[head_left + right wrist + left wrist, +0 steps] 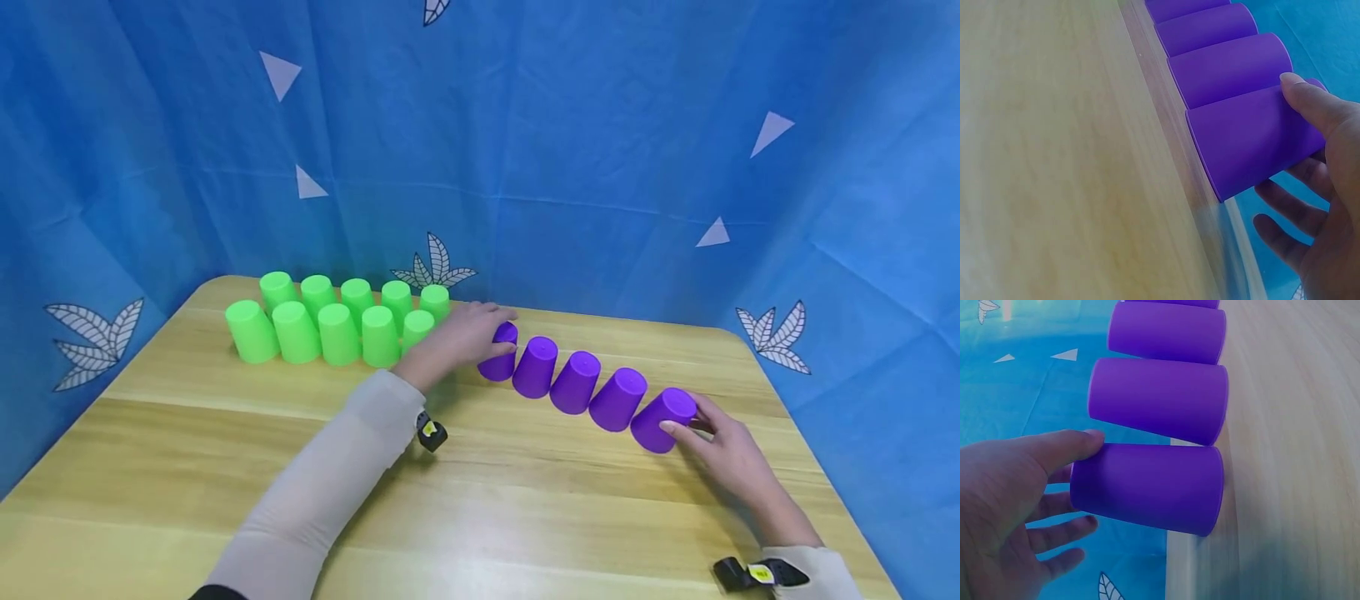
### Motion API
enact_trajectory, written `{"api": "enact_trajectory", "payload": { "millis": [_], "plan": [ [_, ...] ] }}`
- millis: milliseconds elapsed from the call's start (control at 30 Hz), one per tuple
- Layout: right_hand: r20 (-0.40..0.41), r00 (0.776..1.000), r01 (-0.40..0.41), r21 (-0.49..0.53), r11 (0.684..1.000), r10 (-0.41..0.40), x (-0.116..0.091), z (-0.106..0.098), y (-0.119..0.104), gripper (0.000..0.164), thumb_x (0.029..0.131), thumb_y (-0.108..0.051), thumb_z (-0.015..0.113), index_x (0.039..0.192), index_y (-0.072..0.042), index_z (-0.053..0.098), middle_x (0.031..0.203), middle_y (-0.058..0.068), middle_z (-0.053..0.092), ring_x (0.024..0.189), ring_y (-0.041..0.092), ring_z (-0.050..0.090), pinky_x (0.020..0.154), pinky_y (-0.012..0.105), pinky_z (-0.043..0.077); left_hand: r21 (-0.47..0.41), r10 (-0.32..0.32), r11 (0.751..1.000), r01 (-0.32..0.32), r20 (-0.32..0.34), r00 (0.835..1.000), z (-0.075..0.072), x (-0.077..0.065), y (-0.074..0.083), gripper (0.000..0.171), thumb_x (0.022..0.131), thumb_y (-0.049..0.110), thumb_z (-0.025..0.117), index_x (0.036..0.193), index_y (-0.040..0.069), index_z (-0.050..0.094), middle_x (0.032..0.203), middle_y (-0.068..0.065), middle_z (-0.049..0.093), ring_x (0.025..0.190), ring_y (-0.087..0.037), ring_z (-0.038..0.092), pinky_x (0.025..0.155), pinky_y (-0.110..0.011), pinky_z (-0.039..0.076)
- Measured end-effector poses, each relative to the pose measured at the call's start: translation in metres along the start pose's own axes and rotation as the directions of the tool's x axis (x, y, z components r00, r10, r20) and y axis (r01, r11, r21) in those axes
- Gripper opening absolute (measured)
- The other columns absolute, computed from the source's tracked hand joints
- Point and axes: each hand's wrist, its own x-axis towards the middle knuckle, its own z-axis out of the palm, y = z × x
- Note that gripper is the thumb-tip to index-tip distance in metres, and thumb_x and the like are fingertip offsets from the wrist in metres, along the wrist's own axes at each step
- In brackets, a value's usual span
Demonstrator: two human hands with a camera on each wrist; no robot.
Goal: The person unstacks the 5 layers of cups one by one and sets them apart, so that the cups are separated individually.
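Several purple cups (575,382) stand upside down in a slanting row on the table. At the row's left end, my left hand (467,335) holds the leftmost purple cup (1150,489) near its narrow base, with the thumb on one side and the fingers spread behind. My right hand (726,450) grips the rightmost purple cup (1250,140) at the other end, thumb on the near side and fingers round the back. In the right wrist view its lower fingers stand off the cup's wall. Other purple cups (1159,400) line up close beside the held ones.
Two rows of upside-down green cups (340,335) stand at the back left, and my left forearm passes just in front of their right end. The wooden table (480,517) has a rounded far edge. Behind it hangs a blue curtain (570,125) with leaf and triangle prints.
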Motion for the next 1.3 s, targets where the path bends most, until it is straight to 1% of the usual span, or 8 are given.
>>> {"api": "enact_trajectory", "payload": {
  "millis": [167,433,667,833,933,1000,1167,1300],
  "plan": [
    [0.001,1.000,0.006,0.007,1.000,-0.006,-0.001,-0.002,-0.001,0.050,0.096,-0.030,0.065,0.135,-0.002,0.051,0.117,0.022,0.065,0.106,0.044,0.062,0.089,0.056,0.048,-0.004,0.003,1.000,-0.003,-0.035,0.999,-0.004,-0.005,0.001,0.054,0.093,0.043,0.065,0.137,0.011,0.057,0.131,-0.010,0.059,0.117,-0.028,0.057,0.098,-0.041,0.046],
    [-0.006,1.000,-0.026,0.021,0.999,0.026,-0.003,-0.002,0.001,0.053,0.096,-0.032,0.065,0.137,-0.003,0.050,0.117,0.025,0.064,0.108,0.046,0.060,0.090,0.060,0.046,-0.046,0.003,0.999,-0.009,-0.128,0.992,-0.024,-0.035,-0.004,0.053,0.094,0.043,0.064,0.134,0.010,0.059,0.125,-0.009,0.062,0.111,-0.025,0.059,0.093,-0.039,0.048],
    [-0.002,1.000,-0.020,0.022,1.000,0.020,-0.004,0.000,0.001,0.052,0.095,-0.031,0.065,0.136,-0.003,0.050,0.118,0.024,0.064,0.108,0.046,0.060,0.091,0.060,0.045,-0.143,-0.045,0.990,0.017,-0.190,0.981,-0.038,-0.079,-0.020,0.052,0.092,0.041,0.067,0.134,0.011,0.060,0.124,-0.010,0.062,0.110,-0.027,0.058,0.091,-0.042,0.049],
    [0.002,1.000,-0.014,0.024,1.000,0.014,-0.003,0.001,0.001,0.052,0.095,-0.031,0.066,0.137,-0.003,0.050,0.117,0.023,0.064,0.108,0.045,0.061,0.091,0.059,0.045,-0.175,-0.075,0.984,0.031,-0.254,0.964,-0.045,-0.116,-0.036,0.051,0.092,0.041,0.067,0.132,0.011,0.061,0.127,-0.012,0.061,0.115,-0.032,0.057,0.094,-0.048,0.047],
    [0.008,1.000,-0.019,0.013,1.000,0.019,-0.003,0.001,0.001,0.052,0.095,-0.031,0.065,0.136,-0.003,0.051,0.118,0.023,0.064,0.107,0.043,0.062,0.090,0.055,0.047,-0.180,-0.094,0.983,0.044,-0.281,0.955,-0.046,-0.135,-0.045,0.050,0.091,0.040,0.068,0.131,0.010,0.062,0.127,-0.013,0.061,0.115,-0.034,0.056,0.095,-0.051,0.046],
    [0.011,1.000,-0.024,0.009,1.000,0.024,-0.004,0.001,0.001,0.052,0.095,-0.032,0.065,0.136,-0.003,0.051,0.119,0.023,0.064,0.108,0.043,0.062,0.090,0.053,0.048,-0.175,-0.111,0.983,0.062,-0.284,0.952,-0.047,-0.148,-0.052,0.049,0.091,0.038,0.069,0.130,0.009,0.063,0.125,-0.013,0.061,0.114,-0.035,0.056,0.094,-0.053,0.046],
    [0.000,1.000,-0.024,0.021,0.999,0.024,-0.003,0.002,0.001,0.053,0.095,-0.032,0.065,0.136,-0.003,0.050,0.119,0.025,0.063,0.108,0.046,0.060,0.091,0.058,0.046,-0.164,-0.178,0.977,0.135,-0.287,0.941,-0.051,-0.177,-0.073,0.047,0.091,0.034,0.070,0.129,0.006,0.062,0.124,-0.016,0.061,0.115,-0.038,0.054,0.094,-0.055,0.045],
    [-0.010,1.000,-0.009,0.005,1.000,0.009,-0.001,0.002,0.001,0.050,0.095,-0.031,0.066,0.134,-0.003,0.052,0.117,0.023,0.065,0.106,0.044,0.062,0.089,0.049,0.049,-0.176,-0.247,0.964,0.202,-0.294,0.923,-0.054,-0.198,-0.091,0.046,0.092,0.032,0.069,0.128,0.004,0.062,0.122,-0.019,0.061,0.114,-0.041,0.054,0.091,-0.058,0.046]
  ]
}}
